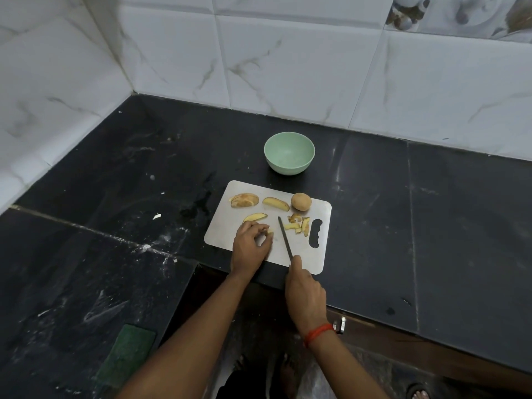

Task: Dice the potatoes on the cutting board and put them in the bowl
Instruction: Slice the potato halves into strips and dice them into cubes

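A grey cutting board lies on the black counter. On it are a whole potato, potato wedges at the far side and a small pile of cut pieces near the handle hole. My left hand curls its fingers round a potato piece on the board. My right hand grips the handle of a knife, whose blade points away over the board between the held piece and the pile. An empty pale green bowl stands just beyond the board.
The black stone counter runs along white tiled walls and turns a corner at the left. A green scouring pad lies at the near left. White specks and a wet smear mark the counter left of the board. A foot shows on the floor below.
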{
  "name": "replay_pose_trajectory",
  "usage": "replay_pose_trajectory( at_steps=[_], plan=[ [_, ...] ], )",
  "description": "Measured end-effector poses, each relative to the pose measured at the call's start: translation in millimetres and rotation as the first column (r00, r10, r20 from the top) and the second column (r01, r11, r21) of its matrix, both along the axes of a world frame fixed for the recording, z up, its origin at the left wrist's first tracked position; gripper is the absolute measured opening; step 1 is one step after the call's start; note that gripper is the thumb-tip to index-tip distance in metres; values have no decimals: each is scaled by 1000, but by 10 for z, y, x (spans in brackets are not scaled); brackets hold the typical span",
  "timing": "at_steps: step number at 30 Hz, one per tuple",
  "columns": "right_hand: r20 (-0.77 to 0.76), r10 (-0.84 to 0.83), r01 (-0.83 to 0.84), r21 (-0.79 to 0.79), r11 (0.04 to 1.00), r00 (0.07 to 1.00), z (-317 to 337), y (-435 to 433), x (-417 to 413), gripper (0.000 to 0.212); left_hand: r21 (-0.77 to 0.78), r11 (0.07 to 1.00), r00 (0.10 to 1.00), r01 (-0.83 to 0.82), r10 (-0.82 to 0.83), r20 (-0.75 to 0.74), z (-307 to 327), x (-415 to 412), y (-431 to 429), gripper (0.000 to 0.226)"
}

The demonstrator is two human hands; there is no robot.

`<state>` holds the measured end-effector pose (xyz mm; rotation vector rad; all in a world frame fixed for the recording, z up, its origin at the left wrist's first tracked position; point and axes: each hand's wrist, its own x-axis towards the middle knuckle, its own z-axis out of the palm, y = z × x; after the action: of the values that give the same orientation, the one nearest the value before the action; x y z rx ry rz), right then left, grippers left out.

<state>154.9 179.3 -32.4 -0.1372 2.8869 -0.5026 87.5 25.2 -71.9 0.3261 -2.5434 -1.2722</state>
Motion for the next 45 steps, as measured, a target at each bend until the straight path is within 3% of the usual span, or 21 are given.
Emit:
replay_pose_trajectory(
  at_steps=[21, 28, 34, 37, 40, 45],
  plan=[
    [33, 87, -85, -45, 995, 996, 9, 101, 32, 15, -80, 997, 999, 2, -5, -37, -6, -30, -2, 18],
    [-4, -31, 30, -105, 994, 1000, 72, 155, 145, 14, -85, 996, 1000, -9, 11, 28, 22, -95, 54, 20],
    [-89, -159, 136, -227, 964, 983, 89, 199, -12, 18, -151, 977, 987, 150, -140, 75, 130, -139, 332, 23],
    [-74, -131, 114, -200, 973, 989, 37, 237, -61, 18, -103, 994, 999, 33, -32, 5, 202, -116, 174, 23],
    [-72, -73, 59, -186, 981, 995, -10, 237, -47, 16, -133, 985, 993, -114, 115, 2, 278, -125, -113, 38],
    [-109, -35, 12, -202, 979, 993, -40, 117, -38, 14, -271, 963, 994, 4, 24, 103, 189, -211, -407, 41]
  ],
)
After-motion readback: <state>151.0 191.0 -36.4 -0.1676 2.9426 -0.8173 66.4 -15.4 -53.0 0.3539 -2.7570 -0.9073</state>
